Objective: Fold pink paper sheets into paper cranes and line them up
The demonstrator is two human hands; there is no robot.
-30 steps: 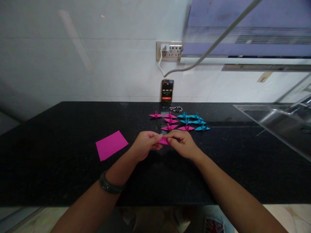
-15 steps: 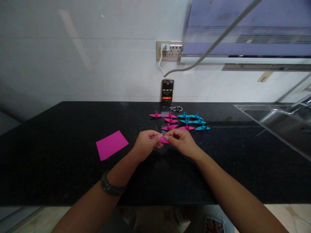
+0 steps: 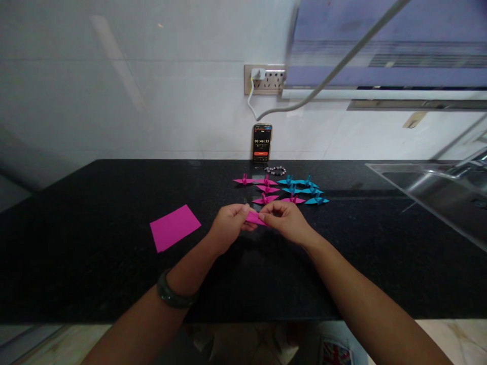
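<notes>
A small piece of folded pink paper [image 3: 254, 218] is pinched between my two hands, above the dark counter. My left hand [image 3: 229, 224] grips its left end, the thumb on top and the fingers beneath. At the right end, my right hand [image 3: 286, 219] pinches it between thumb and forefinger. Just beyond my hands lie several folded paper cranes, pink ones [image 3: 268, 189] on the left and blue ones [image 3: 312, 190] on the right. Sheets of pink paper [image 3: 175, 228] rest flat to the left of my left hand.
A phone [image 3: 262, 142] showing a timer leans on the tiled wall, with a beaded bracelet [image 3: 275, 171] near its base. A metal sink [image 3: 426, 195] is set into the counter [image 3: 95, 203] on the right. Above, a cable [image 3: 323, 83] hangs near a wall socket [image 3: 274, 79].
My left thumb has shifted slightly left and up along the folded paper, uncovering more of its pink surface. My right hand has barely moved.
</notes>
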